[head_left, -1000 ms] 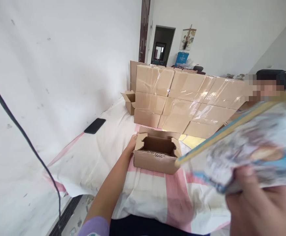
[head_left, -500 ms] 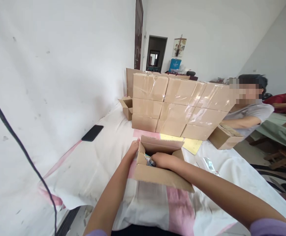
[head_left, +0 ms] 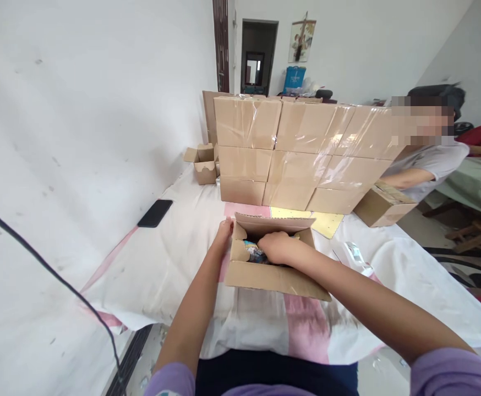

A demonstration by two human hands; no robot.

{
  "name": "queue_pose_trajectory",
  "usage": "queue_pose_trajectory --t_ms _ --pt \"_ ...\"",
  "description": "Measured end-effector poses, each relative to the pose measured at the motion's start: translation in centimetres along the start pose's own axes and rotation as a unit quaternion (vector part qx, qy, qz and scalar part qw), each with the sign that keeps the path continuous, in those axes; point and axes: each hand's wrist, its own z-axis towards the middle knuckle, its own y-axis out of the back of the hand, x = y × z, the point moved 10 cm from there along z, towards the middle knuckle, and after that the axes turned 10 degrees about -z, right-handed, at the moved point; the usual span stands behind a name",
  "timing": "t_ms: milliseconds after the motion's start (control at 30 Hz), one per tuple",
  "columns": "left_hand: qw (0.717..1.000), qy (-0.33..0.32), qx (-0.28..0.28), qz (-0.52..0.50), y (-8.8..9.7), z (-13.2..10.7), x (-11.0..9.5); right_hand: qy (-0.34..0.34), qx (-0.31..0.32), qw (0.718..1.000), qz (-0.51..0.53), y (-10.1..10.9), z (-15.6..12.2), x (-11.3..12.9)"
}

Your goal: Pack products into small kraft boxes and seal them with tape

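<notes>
An open cardboard box stands in front of me on the cloth-covered table, its flaps spread out. My left hand is closed at the box's far left corner, steadying that side; some of its fingers are hidden. My right hand reaches down inside the box with curled fingers, and their tips are out of sight. Beside them, a shiny blue and silver packet lies in the box; whether the right hand grips anything there is hidden.
Taped cardboard boxes form a wall behind my box. A small open box stands left of it, and a black phone lies by the wall. On the right are a white package, another carton and a co-worker's arm.
My right hand has shifted slightly to the right inside the box, and more of the packet shows. The left hand stays at the corner. The camera view has tilted down.
</notes>
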Motion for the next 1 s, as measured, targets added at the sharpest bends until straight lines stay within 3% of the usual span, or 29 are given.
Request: queue_pose_trajectory --t_ms 167,233,333,433,500,533,667,767,867,1000 --pt "0.999 -0.027 0.022 -0.033 -0.8 -0.6 -1.1 0.01 0.028 0.999 0.02 -0.8 0.8 -0.3" --pt "0.998 -0.034 0.029 -0.042 -0.9 -0.9 -1.5 0.017 0.008 0.999 0.039 -0.2 0.1 -1.1" --pt "0.997 -0.049 0.032 -0.052 -0.5 -1.1 -2.5 0.02 -0.115 0.985 0.125 2.7 -3.3 -3.4" --pt "0.995 -0.071 0.032 -0.06 0.0 -1.1 -3.8 -0.039 -0.279 0.936 0.212 4.8 -8.6 -7.9" --pt "0.994 -0.083 0.037 -0.062 0.1 -1.1 -4.3 -0.074 -0.314 0.928 0.188 4.3 -10.6 -9.9" --pt "0.993 -0.087 0.042 -0.061 -0.1 -1.2 -4.4 -0.08 -0.299 0.937 0.159 3.6 -10.7 -10.2" --pt "0.991 -0.104 0.061 -0.053 -1.6 -2.3 -4.5 -0.033 -0.191 0.98 0.04 0.6 -8.6 -9.1" --pt "0.99 -0.111 0.081 -0.042 -3.3 -3.5 -4.6 0.038 -0.183 0.982 0.009 0.2 -8.1 -7.3" --pt "0.987 -0.106 0.118 -0.028 -5.2 -4.5 -4.9 0.098 -0.232 0.968 -0.012 0.6 -9.0 -6.0" --pt "0.982 -0.107 0.154 -0.004 -6.6 -5.3 -5.2 0.074 -0.385 0.92 0.021 1.2 -11.5 -7.3"
